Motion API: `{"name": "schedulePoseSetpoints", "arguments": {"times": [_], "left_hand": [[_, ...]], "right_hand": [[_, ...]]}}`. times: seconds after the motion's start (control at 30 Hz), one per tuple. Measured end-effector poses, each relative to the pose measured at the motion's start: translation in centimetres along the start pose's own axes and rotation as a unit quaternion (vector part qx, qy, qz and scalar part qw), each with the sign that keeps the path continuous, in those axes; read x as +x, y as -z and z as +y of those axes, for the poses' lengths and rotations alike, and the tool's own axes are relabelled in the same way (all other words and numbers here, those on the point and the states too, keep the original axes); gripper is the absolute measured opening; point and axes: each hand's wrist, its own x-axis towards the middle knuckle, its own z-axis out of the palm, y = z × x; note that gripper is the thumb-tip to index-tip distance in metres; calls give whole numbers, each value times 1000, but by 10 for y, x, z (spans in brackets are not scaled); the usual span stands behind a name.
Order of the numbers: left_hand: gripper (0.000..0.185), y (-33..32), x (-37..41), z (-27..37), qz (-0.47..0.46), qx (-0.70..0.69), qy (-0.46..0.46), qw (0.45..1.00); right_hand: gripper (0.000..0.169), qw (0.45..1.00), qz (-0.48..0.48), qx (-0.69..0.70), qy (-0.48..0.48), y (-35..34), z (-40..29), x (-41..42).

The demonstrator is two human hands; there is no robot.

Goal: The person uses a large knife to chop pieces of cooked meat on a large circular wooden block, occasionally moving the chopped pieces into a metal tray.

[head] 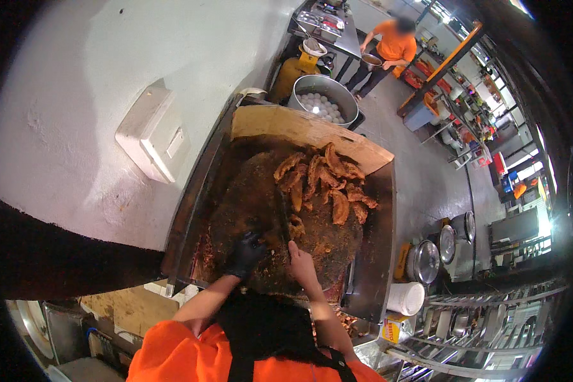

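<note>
My right hand [302, 262], bare, grips a cleaver or large knife [283, 215] whose dark blade points away from me over a round, worn chopping block [248, 196]. My left hand [248, 250], in a black glove, rests low on the block to the left of the blade. Whether its fingers hold a dark bit of food is not clear. Just right of the blade lies a small piece of fried meat [296, 227]. Several long, browned strips of fried meat [313, 176] are heaped at the block's far right. Crumbs cover the block's surface.
Metal side walls [379, 229] and a cardboard strip [310, 129] surround the block. Beyond stands a large pot [300, 88] with white round items. A person [394, 43] in orange holds a bowl farther back. The wall is at left; a white bucket [406, 298] is at right.
</note>
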Motion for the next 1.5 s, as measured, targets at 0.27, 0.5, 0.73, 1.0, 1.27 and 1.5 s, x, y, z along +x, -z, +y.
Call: {"name": "schedulePoseSetpoints", "arguments": {"times": [0.27,0.5,0.73,1.0,1.27,1.5], "left_hand": [[38,-28,6,-4,-3,-31,-17,999],[39,-25,7,-13,51,-11,-61,997],[34,-3,-17,-18,12,23,-59,998],[28,12,-10,16,13,59,-87,994],[32,-10,-20,-28,5,-19,-32,999],[31,8,-10,18,-46,-104,-20,993]], "right_hand": [[69,997,24,64,35,18,-44,-29],[72,998,-22,50,-12,-2,-3,2],[69,995,-8,97,19,31,-82,-48],[68,999,-19,38,15,-17,-16,-5],[68,997,-5,80,12,8,-42,-27],[77,999,-24,18,17,-19,-11,-12]]}}
